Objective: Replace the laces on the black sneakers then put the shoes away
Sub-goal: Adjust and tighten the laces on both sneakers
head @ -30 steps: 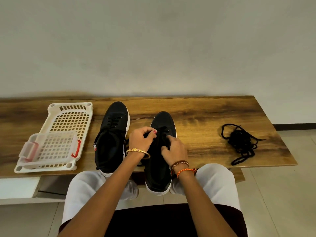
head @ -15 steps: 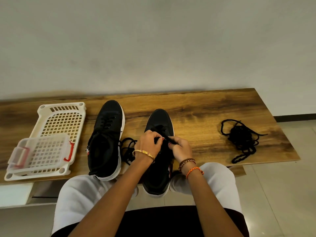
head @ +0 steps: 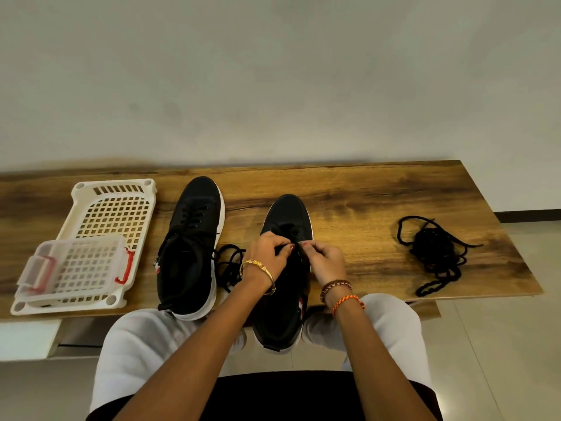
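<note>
Two black sneakers with white soles stand on the wooden table (head: 364, 189), toes pointing away from me. The left sneaker (head: 191, 247) is laced, and its loose lace ends (head: 229, 268) trail onto the wood between the shoes. The right sneaker (head: 287, 220) hangs with its heel over the table's front edge, between my knees. My left hand (head: 267, 253) and my right hand (head: 326, 259) meet over its eyelets, each pinching the black lace there. A tangled pile of black laces (head: 434, 253) lies at the right of the table.
A white perforated plastic tray (head: 112, 202) sits at the table's left, with a small clear box with red clips (head: 73, 268) on top of it. A plain wall rises behind the table. Tiled floor shows at the right.
My hands have drawn closer together over the right sneaker's laces, thumbs almost touching. The shoes and the lace pile stay where they were.
</note>
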